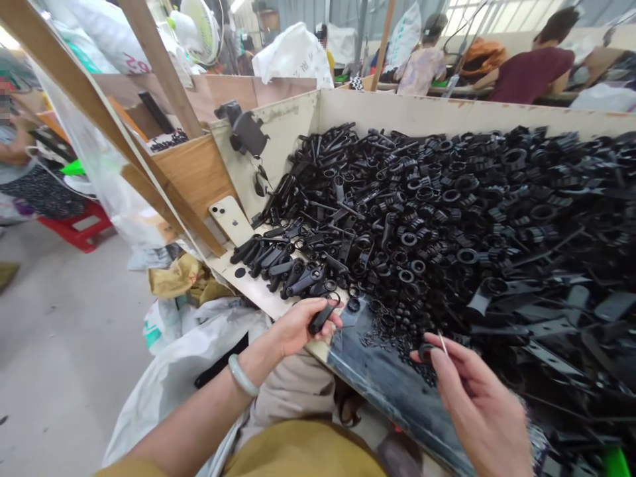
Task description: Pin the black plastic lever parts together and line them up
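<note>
My left hand (303, 324) is closed around a black plastic part (320, 318), a slim handle shape with a ring at its upper end. It is held above the front edge of the bench. Farther right, my right hand (477, 397) pinches a small black ring-shaped part (425, 352), and a thin pale metal pin or tool (442, 342) stands up between its fingers. Tiny black pieces (392, 338) lie on the dark bench mat (368, 371) between my hands. A row of similar black handle parts (278, 262) rests just beyond my left hand.
A large heap of black plastic parts (422, 192) fills the walled bench. A phone (231, 222) leans by the left wooden post. White sacks (169, 371) stand on the floor at left, near a red stool (79, 225). Other people sit at benches behind the far wall (447, 109).
</note>
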Tool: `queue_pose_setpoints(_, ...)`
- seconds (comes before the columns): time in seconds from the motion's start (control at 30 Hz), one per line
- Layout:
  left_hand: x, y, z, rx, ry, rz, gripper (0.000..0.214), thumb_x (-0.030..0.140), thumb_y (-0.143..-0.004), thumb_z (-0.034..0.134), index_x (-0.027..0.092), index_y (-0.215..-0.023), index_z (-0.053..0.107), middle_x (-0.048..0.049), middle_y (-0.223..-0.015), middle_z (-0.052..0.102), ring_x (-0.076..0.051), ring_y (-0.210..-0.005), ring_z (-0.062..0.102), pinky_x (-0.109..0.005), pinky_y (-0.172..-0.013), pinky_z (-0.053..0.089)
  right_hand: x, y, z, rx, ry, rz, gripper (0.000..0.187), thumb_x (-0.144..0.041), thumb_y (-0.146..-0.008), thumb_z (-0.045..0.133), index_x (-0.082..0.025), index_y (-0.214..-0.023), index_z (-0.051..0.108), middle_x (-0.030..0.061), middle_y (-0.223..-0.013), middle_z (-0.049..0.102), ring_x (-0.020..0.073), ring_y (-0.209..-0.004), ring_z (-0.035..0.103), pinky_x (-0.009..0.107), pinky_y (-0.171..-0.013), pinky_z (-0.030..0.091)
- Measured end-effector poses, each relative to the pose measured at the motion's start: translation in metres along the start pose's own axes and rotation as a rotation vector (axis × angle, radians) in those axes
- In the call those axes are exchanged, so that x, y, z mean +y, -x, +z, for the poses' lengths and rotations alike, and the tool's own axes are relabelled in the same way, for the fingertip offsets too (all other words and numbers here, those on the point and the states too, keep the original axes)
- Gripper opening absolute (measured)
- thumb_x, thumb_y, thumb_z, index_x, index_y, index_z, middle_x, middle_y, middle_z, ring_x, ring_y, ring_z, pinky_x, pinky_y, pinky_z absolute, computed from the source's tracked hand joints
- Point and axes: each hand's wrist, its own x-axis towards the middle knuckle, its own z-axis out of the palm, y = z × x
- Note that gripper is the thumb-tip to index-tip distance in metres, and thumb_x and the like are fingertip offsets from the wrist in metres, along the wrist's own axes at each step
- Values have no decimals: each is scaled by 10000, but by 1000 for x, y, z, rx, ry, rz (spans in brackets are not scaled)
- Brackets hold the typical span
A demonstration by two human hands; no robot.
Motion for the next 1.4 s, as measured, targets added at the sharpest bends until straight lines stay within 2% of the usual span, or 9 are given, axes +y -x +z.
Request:
queue_pose_setpoints(0.13,-9,15,14,-11,-34,23,376,391,-833,745,114,-1077,677,-73,-856,709,-99,-580,553,-212,-509,352,7,27,11,-71,-284,99,407,-535,-912,699,-224,-1172,738,75,-849,795,81,-375,436,219,-358,399)
queue_pose_setpoints(0.23,-22,28,40,-100,-85,-42,424,431,-868,737,142,-1170,665,-73,-931,712,-107,-628,589,-222,-558,400,0,33,19,-110,-300,-26,282,-474,-937,690,-226,-1025,793,91,-918,770,105,-482,548,216,-416,456)
queue_pose_setpoints(0.3,-31,35,57,-131,-104,-79,436,456,-868,738,150,-1171,671,-59,-878,703,-123,-645,596,-236,-574,415,-7,32,21,-96,-271,-146,228,-430,-933,706,-236,-962,822,97,-989,736,158,-686,661,245,-555,548)
queue_pose_setpoints(0.43,-46,41,74,-187,-167,-130,473,481,-899,696,137,-1222,664,-10,-661,631,-129,-591,526,-249,-578,385,-12,29,19,-80,-263,-178,178,-322,-963,684,-267,-1057,824,55,-902,707,173,-787,688,266,-673,584)
queue_pose_setpoints(0.57,-52,43,76,-190,-186,-175,433,443,-924,661,152,-1244,656,9,-654,595,-121,-613,496,-247,-623,372,-7,33,15,-73,-211,-183,181,-283,-966,683,-267,-1090,814,46,-914,707,155,-718,676,251,-605,566)
queue_pose_setpoints(0.8,-54,45,76,-255,-295,-124,280,428,-960,598,170,-934,705,-24,-833,610,-99,-616,417,-249,-558,269,-1,36,9,15,7,-299,111,-245,-961,684,-245,-981,794,30,-858,730,174,-751,683,276,-664,567)
queue_pose_setpoints(1.0,-50,49,80,-275,-440,-75,233,333,-943,584,196,-1076,719,-11,-843,625,-131,-658,440,-261,-600,338,-6,35,5,19,106,-439,122,-195,-968,657,-238,-964,771,38,-862,743,175,-730,712,276,-641,587)
queue_pose_setpoints(1.2,-54,46,80,-278,-669,54,265,305,-923,623,192,-1150,704,-40,-1074,700,-201,-947,586,-300,-834,458,0,36,2,-12,159,-539,163,-159,-969,642,-249,-1025,767,41,-859,736,178,-724,719,286,-651,608)
queue_pose_setpoints(1.4,-56,48,74,-315,-807,52,230,334,-943,584,183,-1071,700,-18,-946,685,-179,-835,574,-273,-736,438,2,37,-7,-144,186,-659,270,-73,-947,630,-247,-1114,751,42,-889,732,151,-731,721,234,-629,594)
